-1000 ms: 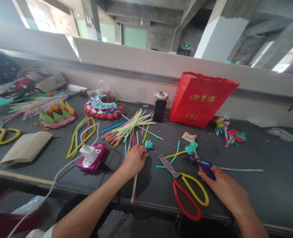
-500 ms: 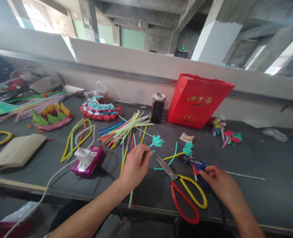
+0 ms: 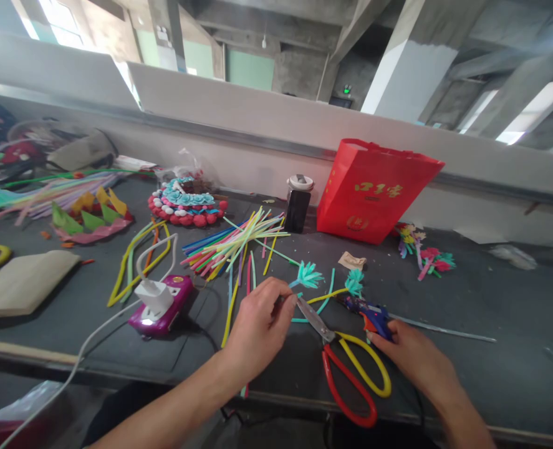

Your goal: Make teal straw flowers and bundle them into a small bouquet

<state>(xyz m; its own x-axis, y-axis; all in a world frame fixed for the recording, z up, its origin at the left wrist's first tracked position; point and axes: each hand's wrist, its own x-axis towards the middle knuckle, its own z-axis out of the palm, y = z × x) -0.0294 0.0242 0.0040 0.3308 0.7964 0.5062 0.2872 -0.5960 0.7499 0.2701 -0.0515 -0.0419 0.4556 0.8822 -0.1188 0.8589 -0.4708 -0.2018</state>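
My left hand [image 3: 265,318] is closed in a pinch around the stem of a teal straw flower [image 3: 308,274], whose frilled head points up and right. On the right, my right hand [image 3: 411,349] is wrapped around the handle of a blue glue gun [image 3: 373,315] with an orange trigger and a long clear glue stick [image 3: 444,330] out of its back. Another teal flower [image 3: 353,283] on a yellow stem lies by the gun's nozzle. Between my hands lie scissors [image 3: 325,333] with one red and one yellow handle.
A pile of coloured straws [image 3: 239,243] lies mid-table, beside a purple power socket [image 3: 164,305] with a white plug. Behind stand a dark tumbler [image 3: 298,209] and a red paper bag [image 3: 379,193]. Finished-looking flowers [image 3: 437,259] lie at the right, beaded wreaths [image 3: 187,202] at the left.
My left hand has shifted slightly right with the teal flower, which shows larger and more spread. My right hand has closed around the glue gun's handle.
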